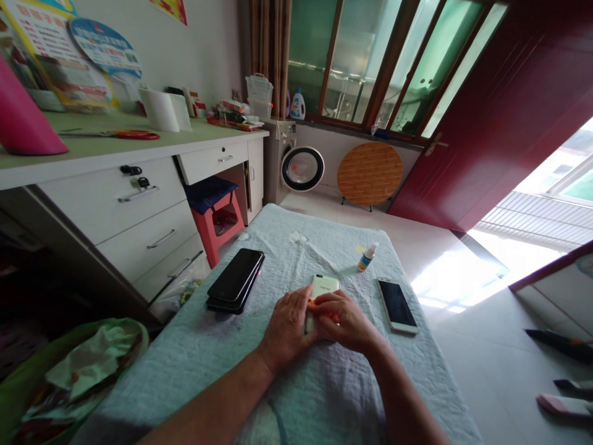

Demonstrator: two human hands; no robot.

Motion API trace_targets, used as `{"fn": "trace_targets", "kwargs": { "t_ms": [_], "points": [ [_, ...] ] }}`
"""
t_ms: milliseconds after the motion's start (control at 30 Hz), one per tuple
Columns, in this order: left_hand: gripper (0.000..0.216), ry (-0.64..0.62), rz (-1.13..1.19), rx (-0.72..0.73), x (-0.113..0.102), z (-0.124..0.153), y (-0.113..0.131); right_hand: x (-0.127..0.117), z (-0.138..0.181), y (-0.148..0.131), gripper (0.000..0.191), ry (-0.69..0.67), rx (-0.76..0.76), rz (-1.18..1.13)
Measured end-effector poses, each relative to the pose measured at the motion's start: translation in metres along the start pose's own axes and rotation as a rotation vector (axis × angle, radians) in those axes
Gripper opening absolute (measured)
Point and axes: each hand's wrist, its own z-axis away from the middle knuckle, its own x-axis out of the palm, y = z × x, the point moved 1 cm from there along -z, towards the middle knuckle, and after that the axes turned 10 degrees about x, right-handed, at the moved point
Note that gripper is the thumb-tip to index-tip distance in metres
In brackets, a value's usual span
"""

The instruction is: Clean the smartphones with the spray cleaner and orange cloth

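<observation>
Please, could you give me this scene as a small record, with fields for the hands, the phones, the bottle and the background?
Left hand: over the left side of a white phone, back up, marked "honor"
Right hand: holding a small orange piece at that phone
Left side: stacked dark phones
Right side: second white phone, screen up
Bottle: small, upright, beyond the second white phone
Surface: pale blue cloth
Background: washing machine, door open
</observation>
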Motion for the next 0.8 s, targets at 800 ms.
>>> {"fn": "trace_targets", "kwargs": {
  "t_ms": [800],
  "points": [
    [0.095, -0.028, -0.021, 0.008, 0.004, 0.004, -0.007, 0.005, -0.008, 0.026, 0.029, 0.187, 0.146, 0.077]
  ]
}}
